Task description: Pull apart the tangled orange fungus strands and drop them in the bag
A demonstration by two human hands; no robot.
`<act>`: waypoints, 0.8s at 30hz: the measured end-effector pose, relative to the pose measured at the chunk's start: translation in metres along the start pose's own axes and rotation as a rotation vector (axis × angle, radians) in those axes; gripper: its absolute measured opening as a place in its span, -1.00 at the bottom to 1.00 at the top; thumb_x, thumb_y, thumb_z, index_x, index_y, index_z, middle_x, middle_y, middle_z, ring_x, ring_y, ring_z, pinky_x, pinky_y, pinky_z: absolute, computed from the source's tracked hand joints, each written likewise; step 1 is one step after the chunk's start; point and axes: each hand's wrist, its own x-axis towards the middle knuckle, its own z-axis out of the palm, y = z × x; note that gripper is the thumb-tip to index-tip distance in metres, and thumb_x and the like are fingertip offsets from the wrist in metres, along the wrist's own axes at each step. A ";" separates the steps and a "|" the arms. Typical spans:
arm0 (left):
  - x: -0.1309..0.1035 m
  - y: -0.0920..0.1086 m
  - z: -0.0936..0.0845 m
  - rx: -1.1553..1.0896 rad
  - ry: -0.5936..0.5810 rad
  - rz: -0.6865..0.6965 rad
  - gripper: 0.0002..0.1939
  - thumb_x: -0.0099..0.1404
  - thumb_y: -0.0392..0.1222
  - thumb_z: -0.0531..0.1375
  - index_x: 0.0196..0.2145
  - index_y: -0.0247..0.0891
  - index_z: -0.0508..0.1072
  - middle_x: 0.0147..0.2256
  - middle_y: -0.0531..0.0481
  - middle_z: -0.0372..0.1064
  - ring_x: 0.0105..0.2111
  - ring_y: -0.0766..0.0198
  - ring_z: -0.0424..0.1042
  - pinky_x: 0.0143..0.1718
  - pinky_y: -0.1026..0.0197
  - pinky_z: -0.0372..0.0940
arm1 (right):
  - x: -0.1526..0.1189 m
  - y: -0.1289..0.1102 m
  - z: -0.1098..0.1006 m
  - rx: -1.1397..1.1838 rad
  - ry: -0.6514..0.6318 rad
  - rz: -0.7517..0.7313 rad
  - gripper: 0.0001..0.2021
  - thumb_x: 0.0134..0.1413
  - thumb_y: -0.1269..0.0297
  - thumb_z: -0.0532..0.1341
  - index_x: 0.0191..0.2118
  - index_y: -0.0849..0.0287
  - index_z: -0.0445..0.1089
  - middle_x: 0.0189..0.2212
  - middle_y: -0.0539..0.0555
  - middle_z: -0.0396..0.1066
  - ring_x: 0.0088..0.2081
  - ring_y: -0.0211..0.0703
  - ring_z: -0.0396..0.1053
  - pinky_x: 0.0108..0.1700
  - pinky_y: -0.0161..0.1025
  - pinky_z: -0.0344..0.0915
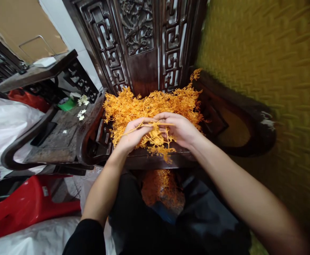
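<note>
A large heap of orange plastic-looking flower sprigs (155,101) covers the seat of a carved dark wooden chair (144,72). In front of the heap, my left hand (136,132) is closed on the stems of an orange sprig (158,138), thumb on top. My right hand (180,129) is curled around the other side of this sprig, its fingers partly hidden behind the stems. Both hands nearly meet over the front of the seat, and the sprig's blossoms hang between them.
Beneath the seat edge, between my knees, orange bits lie in a container (162,191). To the left are a wooden side table (61,141) with green tape (66,103) and pale flowers (82,114), a red plastic stool (32,202) and white sacks (8,124).
</note>
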 end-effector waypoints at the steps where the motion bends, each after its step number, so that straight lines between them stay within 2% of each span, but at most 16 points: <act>1: 0.001 0.000 -0.001 -0.061 0.016 -0.021 -0.85 0.17 -0.25 0.34 -0.27 -0.29 0.63 -0.43 0.05 0.45 -0.50 0.44 0.25 -0.46 0.35 0.13 | -0.001 0.000 0.000 -0.014 -0.033 -0.003 -0.80 -0.13 0.37 0.36 -0.27 0.18 0.49 -0.55 -0.03 0.31 -0.56 -0.33 0.17 -0.56 -0.31 0.05; 4: 0.001 0.002 0.000 -0.226 0.041 -0.097 -0.88 0.11 -0.23 0.36 -0.39 -0.34 0.57 -0.54 0.12 0.26 -0.59 0.51 0.05 -0.57 0.37 -0.02 | 0.000 0.004 0.000 -0.122 -0.135 -0.066 -0.70 -0.11 0.29 0.47 -0.21 0.18 0.46 -0.63 -0.14 0.19 -0.61 -0.39 0.03 -0.58 -0.33 -0.09; 8: -0.002 0.010 0.005 -0.354 0.054 -0.184 -0.78 0.11 -0.15 0.40 -0.37 -0.29 0.47 -0.49 0.12 0.23 -0.54 0.46 0.21 -0.55 0.37 0.17 | 0.002 0.007 -0.004 -0.229 -0.163 -0.142 -0.66 -0.11 0.17 0.52 -0.29 0.18 0.45 -0.63 -0.14 0.20 -0.60 -0.41 0.00 -0.56 -0.32 -0.17; 10: -0.005 0.014 0.006 -0.435 0.051 -0.229 -0.74 0.12 -0.13 0.39 -0.40 -0.25 0.38 -0.48 0.12 0.20 -0.56 0.45 0.21 -0.60 0.38 0.14 | 0.003 0.007 -0.005 -0.224 -0.132 -0.136 -0.67 -0.08 0.11 0.51 -0.33 0.18 0.44 -0.61 -0.11 0.24 -0.60 -0.41 0.02 -0.57 -0.32 -0.15; 13: -0.005 0.020 0.003 -0.557 -0.034 -0.280 -0.68 0.13 -0.10 0.36 -0.46 -0.24 0.27 -0.46 0.09 0.15 -0.58 0.48 0.15 -0.68 0.44 -0.05 | 0.004 0.004 -0.005 -0.152 -0.055 -0.113 -0.70 0.00 0.06 0.45 -0.35 0.16 0.43 -0.61 -0.12 0.19 -0.65 -0.42 -0.01 -0.65 -0.33 -0.13; 16: -0.003 0.022 -0.001 -0.614 -0.145 -0.313 -0.67 0.09 -0.08 0.34 -0.49 -0.26 0.24 -0.40 0.05 0.18 -0.58 0.51 0.12 -0.69 0.47 -0.14 | 0.005 0.001 -0.006 -0.082 0.005 -0.097 -0.74 0.09 0.08 0.39 -0.35 0.16 0.43 -0.63 -0.15 0.12 -0.69 -0.44 -0.05 -0.71 -0.36 -0.13; 18: -0.002 0.022 -0.005 -0.605 -0.193 -0.364 -0.62 0.13 0.00 0.34 -0.49 -0.26 0.24 -0.42 0.06 0.17 -0.63 0.56 0.00 -0.72 0.46 -0.24 | 0.004 -0.001 -0.006 -0.039 -0.001 -0.068 -0.76 0.11 0.10 0.38 -0.34 0.16 0.43 -0.65 -0.17 0.08 -0.72 -0.46 -0.09 -0.73 -0.39 -0.19; 21: -0.002 0.023 -0.010 -0.550 -0.275 -0.447 -0.56 0.20 0.14 0.32 -0.48 -0.23 0.25 -0.54 0.14 0.03 -0.69 0.57 -0.17 -0.74 0.42 -0.32 | -0.002 -0.007 -0.008 0.004 -0.138 0.042 -0.75 0.06 0.12 0.41 -0.31 0.16 0.43 -0.69 -0.19 0.06 -0.73 -0.47 -0.14 -0.73 -0.41 -0.27; 24: -0.005 0.023 -0.016 -0.432 -0.357 -0.461 -0.65 0.19 0.08 0.35 -0.36 -0.20 0.35 -0.62 0.20 -0.01 -0.71 0.52 -0.10 -0.71 0.39 -0.17 | -0.008 -0.016 -0.014 -0.023 -0.312 0.139 -0.72 0.02 0.13 0.44 -0.26 0.20 0.48 -0.67 -0.16 0.13 -0.71 -0.46 -0.04 -0.71 -0.42 -0.16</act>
